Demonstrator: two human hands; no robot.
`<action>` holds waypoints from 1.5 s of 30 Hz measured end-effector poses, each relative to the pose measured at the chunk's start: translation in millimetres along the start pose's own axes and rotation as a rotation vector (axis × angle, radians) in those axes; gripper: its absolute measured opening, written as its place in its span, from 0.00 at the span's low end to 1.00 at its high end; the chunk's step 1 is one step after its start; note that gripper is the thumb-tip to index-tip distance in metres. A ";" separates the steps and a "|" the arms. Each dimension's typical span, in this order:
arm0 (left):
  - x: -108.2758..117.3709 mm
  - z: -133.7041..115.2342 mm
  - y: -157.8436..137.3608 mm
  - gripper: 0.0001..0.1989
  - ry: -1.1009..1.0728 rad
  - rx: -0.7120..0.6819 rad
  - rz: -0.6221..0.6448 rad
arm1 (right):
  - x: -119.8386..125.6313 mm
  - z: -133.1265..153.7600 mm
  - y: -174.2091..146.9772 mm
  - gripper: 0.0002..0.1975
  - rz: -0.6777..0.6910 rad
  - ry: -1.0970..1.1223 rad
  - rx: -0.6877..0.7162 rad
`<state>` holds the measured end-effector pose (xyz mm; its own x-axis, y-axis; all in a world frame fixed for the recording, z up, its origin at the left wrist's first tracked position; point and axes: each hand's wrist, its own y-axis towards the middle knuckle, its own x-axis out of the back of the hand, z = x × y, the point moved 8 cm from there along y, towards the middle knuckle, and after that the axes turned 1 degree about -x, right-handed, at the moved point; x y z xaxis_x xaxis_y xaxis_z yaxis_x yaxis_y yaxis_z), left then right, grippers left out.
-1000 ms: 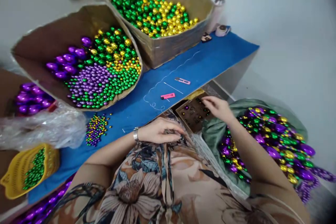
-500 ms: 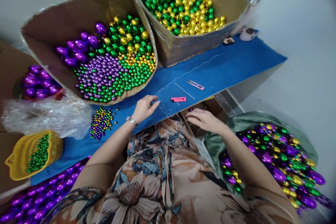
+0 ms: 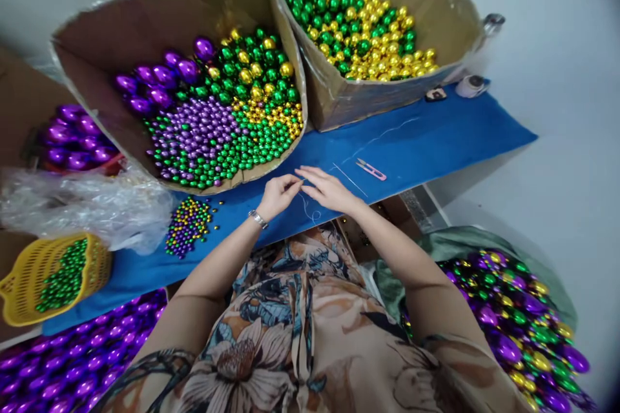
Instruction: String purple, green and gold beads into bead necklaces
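My left hand [image 3: 281,196], with a metal watch [image 3: 258,219] on the wrist, pinches a thin pale thread [image 3: 310,211] over the blue cloth. The thread's loose, curled end hangs below the fingertips toward the table edge. My right hand [image 3: 328,190] meets the left at the fingertips, its thumb and fingers drawn around the same spot. Whatever small thing lies between them is too small to make out. Right of the hands lie a thin straight needle-like rod [image 3: 349,179] and pink-handled thread snips [image 3: 371,169].
Two cardboard boxes of shiny beads [image 3: 232,182] [image 3: 382,90] stand at the back. Small loose beads [image 3: 188,226] and a yellow basket [image 3: 99,268] are left, beside clear plastic [image 3: 87,206]. A green sack [image 3: 465,240] of beads is at right.
My right hand has come up from beyond the table edge to my left fingertips. It now covers the place where the pink tag-like object lay. The view has shifted slightly.
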<state>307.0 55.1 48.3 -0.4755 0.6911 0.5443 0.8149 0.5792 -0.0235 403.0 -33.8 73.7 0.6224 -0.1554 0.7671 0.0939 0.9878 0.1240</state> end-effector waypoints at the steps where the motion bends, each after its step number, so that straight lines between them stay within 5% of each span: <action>1: 3.7 -2.9 -1.9 0.15 -0.156 0.024 0.014 | -0.7 1.1 7.5 0.20 0.020 0.066 0.027; 6: 30.2 -5.0 -26.7 0.17 -0.542 0.126 0.070 | 44.9 -46.2 28.0 0.22 -0.175 0.055 -0.073; 13: 81.1 22.4 -71.2 0.14 -0.562 0.229 -0.034 | 98.7 -175.5 22.0 0.21 -0.307 -0.410 -0.608; 17: 103.4 28.5 -83.7 0.12 -0.625 0.268 -0.154 | 107.1 -209.4 16.1 0.22 -0.331 -0.473 -0.826; 20: 107.1 33.6 -82.6 0.13 -0.715 0.315 -0.238 | 108.2 -201.5 16.7 0.21 -0.359 -0.463 -0.834; 23: 94.2 38.5 -73.1 0.16 -0.740 0.360 -0.249 | 95.2 -162.2 23.2 0.21 -0.304 -0.435 -0.549; 26: 75.0 39.4 -60.7 0.19 -0.656 0.355 -0.206 | 52.6 -113.0 19.0 0.16 -0.011 -0.310 -0.142; 29: 61.5 37.1 -50.3 0.21 -0.539 0.307 -0.152 | 15.2 -90.3 3.3 0.15 0.198 -0.298 -0.003; 34: 58.4 17.7 -39.6 0.18 -0.051 0.094 -0.076 | -11.4 -86.9 -3.7 0.16 0.315 -0.511 -0.025; 38: 46.5 -17.7 -37.8 0.16 0.520 -0.192 -0.111 | 24.7 -85.7 -33.8 0.19 0.209 -0.522 -0.125; 45: -57.8 -72.8 1.1 0.14 0.647 -0.611 0.158 | 87.6 -112.9 -148.9 0.14 0.407 -0.625 -0.479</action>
<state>359.4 -15.7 77.9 -0.2141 0.2579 0.9422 0.9767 0.0405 0.2109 531.3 -193.9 51.4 0.1537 0.3727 0.9151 0.3596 0.8415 -0.4032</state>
